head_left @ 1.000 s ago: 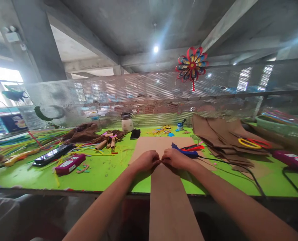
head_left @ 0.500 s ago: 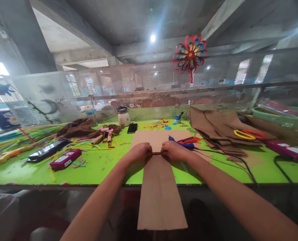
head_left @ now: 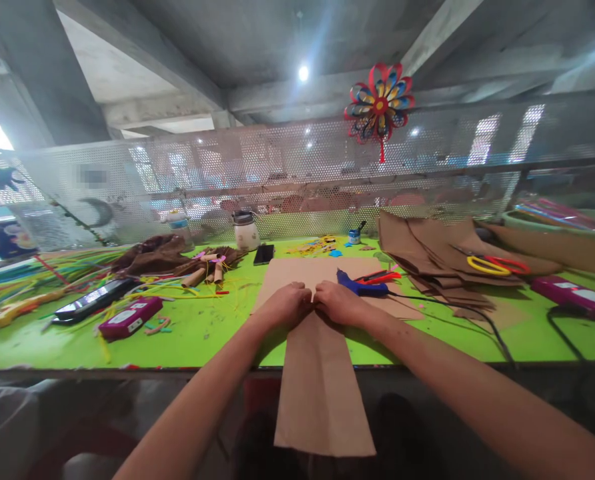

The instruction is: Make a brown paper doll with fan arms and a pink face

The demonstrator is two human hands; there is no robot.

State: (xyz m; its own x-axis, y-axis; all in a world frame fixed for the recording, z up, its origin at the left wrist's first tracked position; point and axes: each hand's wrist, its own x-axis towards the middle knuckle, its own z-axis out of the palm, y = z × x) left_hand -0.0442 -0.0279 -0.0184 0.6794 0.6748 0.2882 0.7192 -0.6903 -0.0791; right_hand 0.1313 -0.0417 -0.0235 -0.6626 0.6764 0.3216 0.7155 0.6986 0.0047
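Observation:
A strip of brown kraft paper (head_left: 322,387) hangs over the table's front edge toward me, with a faint lengthwise crease. Its far end is pinched in both hands above the table. My left hand (head_left: 288,303) has its fingers closed on the left part of that end. Close beside it, my right hand (head_left: 338,301) is closed on the right part. The rolled or folded edge between them is mostly hidden by my fingers. Just beyond lies a flat sheet of tan board (head_left: 287,270). A blue glue gun (head_left: 362,285) rests on it, right of my right hand.
Brown paper sheets (head_left: 427,253) are piled at right, with yellow-and-red scissors (head_left: 495,265) on top. Purple devices lie at left (head_left: 131,317) and right (head_left: 575,297). A phone (head_left: 264,254), a jar (head_left: 246,231) and paper rolls (head_left: 205,273) stand farther back. The glue gun's cord (head_left: 470,312) trails right.
My hands have come closer together along the paper's far end, and the edge between them is now mostly covered. The hanging strip bends more along its middle.

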